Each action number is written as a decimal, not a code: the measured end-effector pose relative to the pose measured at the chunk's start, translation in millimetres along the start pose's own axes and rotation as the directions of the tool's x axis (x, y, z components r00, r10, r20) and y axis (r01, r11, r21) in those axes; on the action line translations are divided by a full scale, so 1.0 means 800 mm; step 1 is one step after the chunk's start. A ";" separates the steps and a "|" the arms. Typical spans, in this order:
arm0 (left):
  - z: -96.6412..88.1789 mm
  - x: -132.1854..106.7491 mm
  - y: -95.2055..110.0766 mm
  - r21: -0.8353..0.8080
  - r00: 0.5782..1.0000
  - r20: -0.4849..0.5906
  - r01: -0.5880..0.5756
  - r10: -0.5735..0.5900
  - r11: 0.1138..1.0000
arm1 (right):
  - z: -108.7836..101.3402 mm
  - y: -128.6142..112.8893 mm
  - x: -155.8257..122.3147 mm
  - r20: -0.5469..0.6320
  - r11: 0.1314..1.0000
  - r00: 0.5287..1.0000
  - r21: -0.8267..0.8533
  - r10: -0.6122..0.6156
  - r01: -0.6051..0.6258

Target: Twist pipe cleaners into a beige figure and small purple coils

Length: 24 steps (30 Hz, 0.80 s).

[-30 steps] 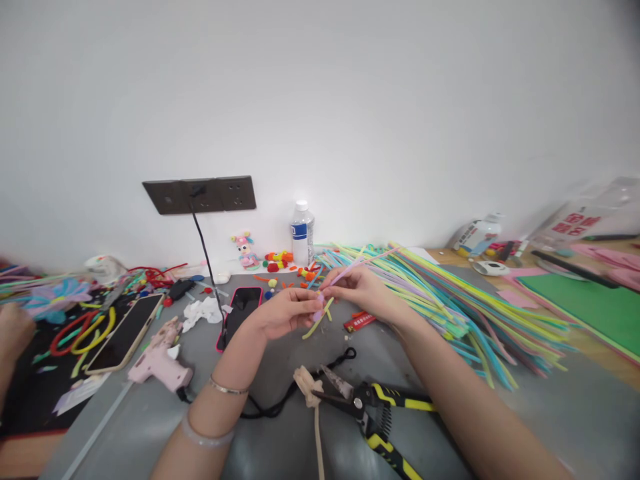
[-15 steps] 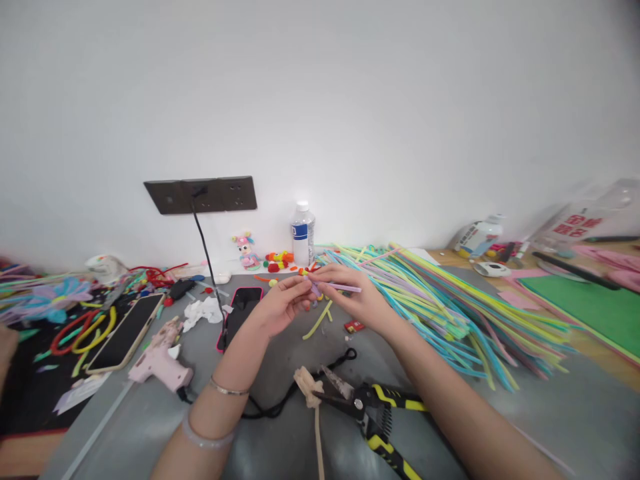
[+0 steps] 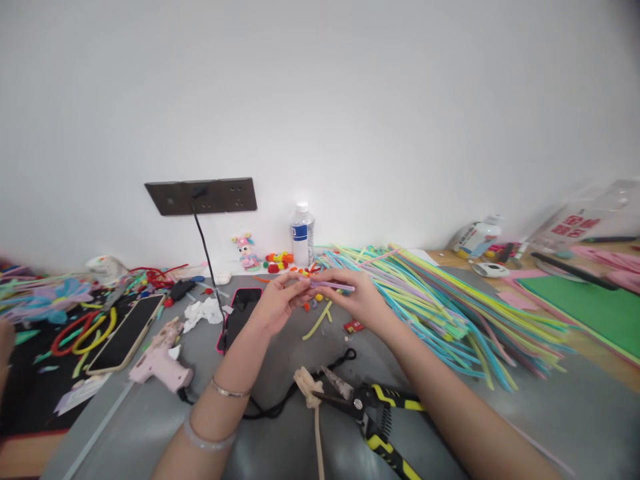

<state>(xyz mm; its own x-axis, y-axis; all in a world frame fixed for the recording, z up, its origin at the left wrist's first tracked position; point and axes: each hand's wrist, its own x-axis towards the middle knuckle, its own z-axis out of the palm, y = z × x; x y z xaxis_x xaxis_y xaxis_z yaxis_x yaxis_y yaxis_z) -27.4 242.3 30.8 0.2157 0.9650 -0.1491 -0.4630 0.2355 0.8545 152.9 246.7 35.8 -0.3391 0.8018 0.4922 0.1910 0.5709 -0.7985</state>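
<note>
Nearest on the grey table [image 3: 280, 440] lie yellow-handled cutters [image 3: 373, 408], with a pink glue gun [image 3: 160, 363] well to their left. Beyond them the left hand [image 3: 273, 307] and the right hand [image 3: 359, 301] meet above the table, each with its fingertips pinched on a short purple stem [image 3: 333, 285] held roughly level between them. A yellow-green piece [image 3: 317, 321] lies on the table under it. A pink-cased phone [image 3: 240, 312] lies just left of the left hand, and a pile of coloured stems [image 3: 450, 307] spreads to the right. Farther back, a water bottle [image 3: 302, 233] stands against the wall, below a dark socket panel [image 3: 203, 195].
</note>
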 end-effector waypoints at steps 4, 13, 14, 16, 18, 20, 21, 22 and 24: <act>-0.002 -0.002 0.000 0.026 1.000 0.030 0.006 -0.007 1.000 | -0.004 0.002 0.001 -0.004 1.000 1.000 0.013 -0.004 0.004; 0.004 -0.004 -0.007 0.227 0.959 0.097 -0.281 0.266 0.932 | -0.015 -0.002 0.008 -0.052 0.997 0.996 0.032 0.071 -0.069; 0.004 -0.004 -0.007 0.249 0.952 0.092 -0.305 0.292 0.919 | -0.016 -0.003 0.009 -0.052 0.995 0.995 0.056 0.084 -0.081; 0.003 -0.004 -0.008 0.275 0.941 0.079 -0.339 0.330 0.900 | -0.016 -0.003 0.009 -0.048 0.988 0.993 0.117 0.110 -0.104; 0.003 -0.005 -0.008 0.281 0.931 0.061 -0.363 0.361 0.888 | -0.016 -0.003 0.010 -0.031 0.974 0.990 0.182 0.140 -0.133; 0.003 -0.005 -0.009 0.284 0.923 0.045 -0.379 0.382 0.881 | -0.016 -0.004 0.010 -0.005 0.958 0.985 0.232 0.174 -0.168; 0.003 -0.006 -0.009 0.286 0.920 0.038 -0.385 0.391 0.878 | -0.015 -0.004 0.010 0.002 0.950 0.982 0.253 0.190 -0.184; 0.003 -0.006 -0.009 0.289 0.917 0.030 -0.390 0.398 0.874 | -0.015 -0.005 0.010 0.006 0.941 0.979 0.274 0.204 -0.197; 0.004 -0.007 -0.009 0.302 0.913 0.026 -0.395 0.407 0.868 | -0.014 -0.005 0.010 0.007 0.923 0.974 0.317 0.228 -0.218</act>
<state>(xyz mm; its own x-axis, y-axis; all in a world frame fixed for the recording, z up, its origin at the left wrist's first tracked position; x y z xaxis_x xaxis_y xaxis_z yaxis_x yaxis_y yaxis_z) -22.5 234.7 27.3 0.0309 0.9741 0.2241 -0.2271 -0.2115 0.9506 159.5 252.2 46.9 -0.2928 0.9095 0.2950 -0.0421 0.2960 -0.9543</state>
